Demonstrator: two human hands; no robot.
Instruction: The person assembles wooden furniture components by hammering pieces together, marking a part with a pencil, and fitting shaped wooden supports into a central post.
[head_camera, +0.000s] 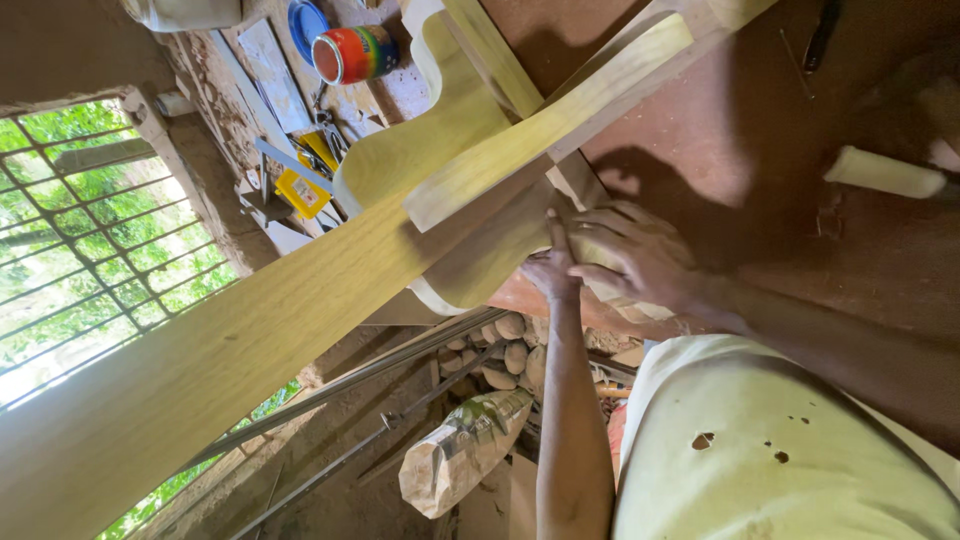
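A pale yellow-green wooden frame (470, 150) lies across a reddish-brown bench (760, 130), its smooth planed faces showing fine straight grain. It is built of flat boards: one long wide plank runs toward the lower left and out past the bench edge, a narrower straight rail crosses over it toward the upper right, and a curved piece with a wavy sawn edge sits between them.

Both hands work at the frame's near edge, where a rounded lobe of wood hangs over the bench. The right hand (635, 255) is spread wide, fingers arched and pressing down on the wood. The left hand (552, 262) comes up from below with its forearm bare; it is narrowed, fingers drawn together and touching the same edge just beside the right hand. Whether it pinches anything small, I cannot tell.

The bench top is worn, dusty and scratched. A pale cylindrical handle (885, 172) lies on it, well apart to the right. At the far end stand a tin (355, 53) with bright coloured bands, a blue lid (305, 25) and a small yellow box (302, 192) among clutter. Beneath the bench, rounded stones (510, 350) are piled, and a crumpled sack (462, 450) leans near thin metal rods (360, 385). A barred window (90, 230) shows green leaves.
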